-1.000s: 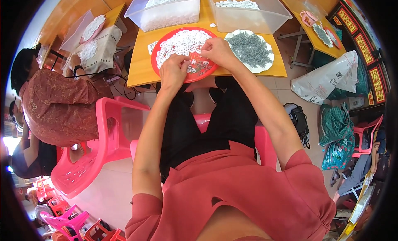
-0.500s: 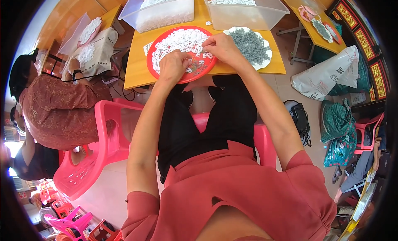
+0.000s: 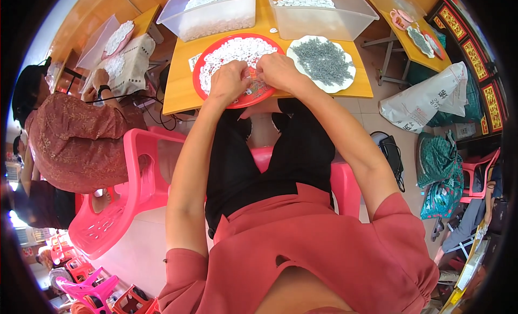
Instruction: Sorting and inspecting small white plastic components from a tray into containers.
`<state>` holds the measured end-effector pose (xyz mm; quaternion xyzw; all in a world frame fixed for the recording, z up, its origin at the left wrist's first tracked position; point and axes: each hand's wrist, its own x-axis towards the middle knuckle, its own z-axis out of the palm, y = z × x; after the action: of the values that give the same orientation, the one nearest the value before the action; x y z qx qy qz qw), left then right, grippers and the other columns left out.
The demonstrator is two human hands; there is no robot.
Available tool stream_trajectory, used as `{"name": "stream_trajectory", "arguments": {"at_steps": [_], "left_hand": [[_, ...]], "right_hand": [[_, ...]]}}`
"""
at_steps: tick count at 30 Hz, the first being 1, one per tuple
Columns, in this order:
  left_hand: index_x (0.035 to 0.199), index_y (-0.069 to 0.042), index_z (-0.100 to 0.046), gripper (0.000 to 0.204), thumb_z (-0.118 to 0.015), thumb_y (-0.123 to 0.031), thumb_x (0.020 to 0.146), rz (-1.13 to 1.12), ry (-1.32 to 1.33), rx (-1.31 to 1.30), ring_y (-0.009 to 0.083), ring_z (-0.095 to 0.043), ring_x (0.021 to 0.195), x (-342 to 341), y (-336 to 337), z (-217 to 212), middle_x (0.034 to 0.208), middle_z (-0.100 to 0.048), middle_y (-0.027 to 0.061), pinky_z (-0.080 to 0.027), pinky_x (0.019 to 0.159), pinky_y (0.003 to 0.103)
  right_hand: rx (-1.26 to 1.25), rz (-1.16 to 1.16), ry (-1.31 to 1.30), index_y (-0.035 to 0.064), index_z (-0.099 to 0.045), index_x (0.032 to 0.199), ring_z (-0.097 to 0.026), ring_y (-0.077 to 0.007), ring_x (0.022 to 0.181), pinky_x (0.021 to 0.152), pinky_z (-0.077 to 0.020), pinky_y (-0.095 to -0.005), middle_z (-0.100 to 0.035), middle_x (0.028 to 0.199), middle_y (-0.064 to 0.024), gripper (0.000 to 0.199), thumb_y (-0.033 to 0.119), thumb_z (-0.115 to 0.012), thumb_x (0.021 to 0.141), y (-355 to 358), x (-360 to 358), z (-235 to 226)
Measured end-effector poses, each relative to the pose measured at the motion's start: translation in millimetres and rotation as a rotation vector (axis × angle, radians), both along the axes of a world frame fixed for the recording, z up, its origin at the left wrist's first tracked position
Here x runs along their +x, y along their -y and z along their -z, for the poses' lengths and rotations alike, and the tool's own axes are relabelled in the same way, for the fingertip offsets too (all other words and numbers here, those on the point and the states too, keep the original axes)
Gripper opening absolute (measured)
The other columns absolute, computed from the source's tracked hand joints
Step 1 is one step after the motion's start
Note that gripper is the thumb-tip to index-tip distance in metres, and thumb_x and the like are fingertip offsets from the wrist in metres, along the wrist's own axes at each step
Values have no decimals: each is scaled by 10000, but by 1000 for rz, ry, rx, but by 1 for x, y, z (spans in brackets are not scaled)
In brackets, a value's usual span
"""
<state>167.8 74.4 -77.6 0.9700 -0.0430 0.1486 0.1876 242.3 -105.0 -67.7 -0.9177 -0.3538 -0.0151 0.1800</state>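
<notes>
My left hand [image 3: 230, 83] and my right hand [image 3: 277, 71] meet over a round red tray [image 3: 244, 102], fingertips almost touching. Both are closed in a pinch; what sits between the fingers is too small and hidden to name. Small white plastic pieces with holes [image 3: 234, 49] heap the tray's far and left parts. By my fingers, at the tray's near side, lie loose thin grey pieces [image 3: 260, 91], like screws or pins. To the right, a white scalloped plate [image 3: 350, 76] carries a pile of the same grey pieces [image 3: 324, 59].
Two clear plastic bins [image 3: 216, 23] [image 3: 324, 23] with white pieces stand on the far part of the yellow table [image 3: 181, 71]. A co-worker [image 3: 81, 141] sits at the left beside a pink chair [image 3: 132, 173]. A white sack [image 3: 421, 98] lies on the right.
My right hand has moved left and slightly nearer, from the tray's right side to my left hand. The left hand has barely shifted.
</notes>
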Motion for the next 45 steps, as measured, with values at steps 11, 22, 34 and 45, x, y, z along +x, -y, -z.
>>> {"name": "stream_trajectory", "arguments": {"at_steps": [11,22,34,45], "left_hand": [[1018,-17,-694,150,-787,-65,910,-172,41,-1403,70,-632,669,-72,22,-4,809,-710,26,-437,574,197],[1141,10,-736,221,-759,-67,936,-144,106,-1386,63,-632,696,-87,26,-2,848,-725,16,-447,619,205],[1175,18,-723,217,-717,-73,978,-142,140,-1414,74,-643,711,-90,30,2,922,-748,49,-476,625,205],[1191,18,-720,220,-707,-66,988,-235,151,-1478,79,-645,721,-93,28,6,944,-754,67,-485,634,206]], "right_hand": [[-14,-48,15,26,-748,916,-715,-419,956,818,-564,-512,-740,951,-226,169,189,-734,873,-13,-8,4],[66,22,24,-4,-730,864,-715,-428,914,806,-554,-539,-733,905,-235,244,237,-734,904,-19,-42,3],[96,-13,43,-31,-711,893,-697,-446,957,841,-544,-544,-716,986,-267,262,209,-626,955,-11,-21,13],[24,-73,-88,-28,-744,900,-730,-425,949,839,-574,-520,-739,964,-272,253,220,-768,855,-6,-27,5]]}}
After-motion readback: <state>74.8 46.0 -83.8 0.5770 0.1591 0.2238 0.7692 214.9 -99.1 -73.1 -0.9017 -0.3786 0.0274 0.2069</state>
